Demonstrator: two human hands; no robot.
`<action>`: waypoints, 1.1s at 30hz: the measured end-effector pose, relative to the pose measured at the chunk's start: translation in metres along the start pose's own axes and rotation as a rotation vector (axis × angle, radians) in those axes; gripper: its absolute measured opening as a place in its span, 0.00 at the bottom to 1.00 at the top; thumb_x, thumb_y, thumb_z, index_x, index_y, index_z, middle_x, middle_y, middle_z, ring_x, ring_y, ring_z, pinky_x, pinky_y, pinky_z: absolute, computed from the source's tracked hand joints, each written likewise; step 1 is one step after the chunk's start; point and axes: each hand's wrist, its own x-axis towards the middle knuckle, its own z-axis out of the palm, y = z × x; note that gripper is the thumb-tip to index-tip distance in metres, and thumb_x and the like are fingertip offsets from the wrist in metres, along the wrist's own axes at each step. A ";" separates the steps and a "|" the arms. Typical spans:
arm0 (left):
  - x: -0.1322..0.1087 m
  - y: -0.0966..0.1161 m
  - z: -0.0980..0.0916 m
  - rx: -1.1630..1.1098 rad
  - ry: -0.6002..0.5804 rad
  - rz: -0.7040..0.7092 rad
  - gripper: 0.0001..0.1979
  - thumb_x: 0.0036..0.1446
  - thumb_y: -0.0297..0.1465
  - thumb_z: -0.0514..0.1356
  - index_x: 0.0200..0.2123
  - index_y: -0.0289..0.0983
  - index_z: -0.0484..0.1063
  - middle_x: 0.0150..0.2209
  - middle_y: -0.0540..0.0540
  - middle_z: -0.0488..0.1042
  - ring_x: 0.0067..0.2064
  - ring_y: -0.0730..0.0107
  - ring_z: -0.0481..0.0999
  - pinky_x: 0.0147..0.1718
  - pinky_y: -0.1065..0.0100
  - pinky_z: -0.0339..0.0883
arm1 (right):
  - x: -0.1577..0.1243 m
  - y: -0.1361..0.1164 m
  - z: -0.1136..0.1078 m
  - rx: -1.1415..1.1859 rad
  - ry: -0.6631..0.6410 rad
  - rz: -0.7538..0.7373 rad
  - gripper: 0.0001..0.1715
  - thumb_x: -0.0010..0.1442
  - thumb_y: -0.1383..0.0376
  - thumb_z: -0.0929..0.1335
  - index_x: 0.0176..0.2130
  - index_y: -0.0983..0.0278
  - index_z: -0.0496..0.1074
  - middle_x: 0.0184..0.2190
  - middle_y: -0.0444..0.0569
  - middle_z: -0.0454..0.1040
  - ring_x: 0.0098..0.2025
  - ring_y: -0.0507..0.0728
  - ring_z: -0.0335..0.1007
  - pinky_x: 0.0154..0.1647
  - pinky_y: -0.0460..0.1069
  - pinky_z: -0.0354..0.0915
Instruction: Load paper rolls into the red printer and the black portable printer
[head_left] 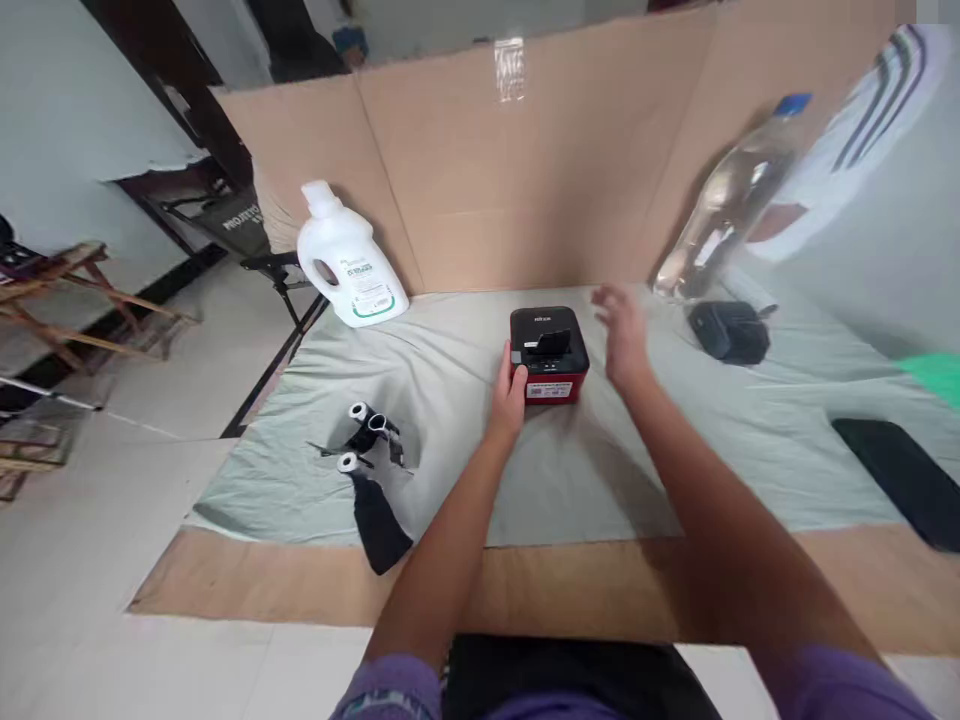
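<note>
A small box-shaped device (550,350), black on top and red below, stands on the pale green cloth. A dark piece stands up from its top, and a white label is on its front. Gripping its left side is my left hand (508,395), thumb at the front corner and fingers along the side. My right hand (622,335) hovers a little right of the device, apart from it, slightly blurred, fingers spread and holding nothing. To the left lie several black rolls with white cores (379,480), one with a loose black end hanging toward the cloth's front edge.
A white jug (351,258) leans at the back left by the cardboard wall (525,180). At the back right stand a clear bottle (731,200) with a blue cap and a dark object (729,332). A black phone-like slab (900,480) lies at the right.
</note>
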 end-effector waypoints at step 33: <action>0.009 0.003 -0.009 -0.424 0.122 -0.249 0.29 0.72 0.48 0.43 0.71 0.46 0.58 0.66 0.46 0.69 0.67 0.61 0.69 0.67 0.56 0.59 | -0.028 0.058 0.013 0.312 -0.201 0.142 0.28 0.58 0.46 0.71 0.55 0.53 0.75 0.57 0.41 0.77 0.64 0.62 0.68 0.71 0.60 0.59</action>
